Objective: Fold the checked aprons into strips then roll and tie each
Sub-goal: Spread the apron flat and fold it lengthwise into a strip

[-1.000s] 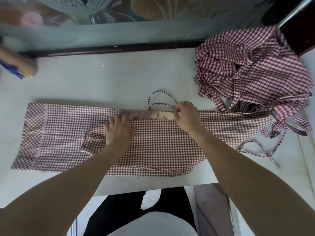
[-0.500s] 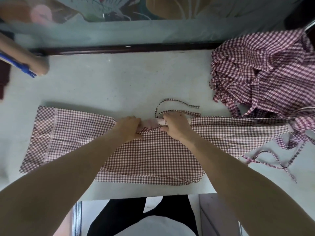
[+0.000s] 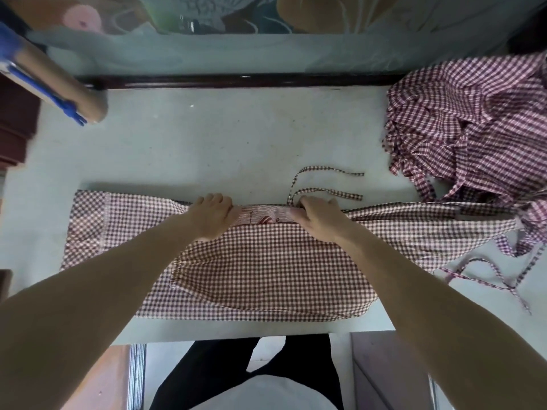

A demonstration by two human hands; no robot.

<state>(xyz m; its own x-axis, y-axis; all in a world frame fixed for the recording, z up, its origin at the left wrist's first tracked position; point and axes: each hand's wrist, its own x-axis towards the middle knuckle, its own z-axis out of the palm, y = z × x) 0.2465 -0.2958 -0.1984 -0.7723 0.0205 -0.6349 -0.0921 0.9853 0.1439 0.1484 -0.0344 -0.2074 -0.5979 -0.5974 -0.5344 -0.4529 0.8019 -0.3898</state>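
Both hands, left hand and right hand, grip the flat, red-checked apron at its far fold.

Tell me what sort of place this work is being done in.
Likely a small home sewing or packing workspace: a pale worktable, a heap of checked aprons waiting at its far right, and one apron spread for folding. A painted panel stands behind.

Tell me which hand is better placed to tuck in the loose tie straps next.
Right. The right hand grips the far edge of the checked apron just where the tie straps branch off. The left hand grips the same edge further left, away from them.
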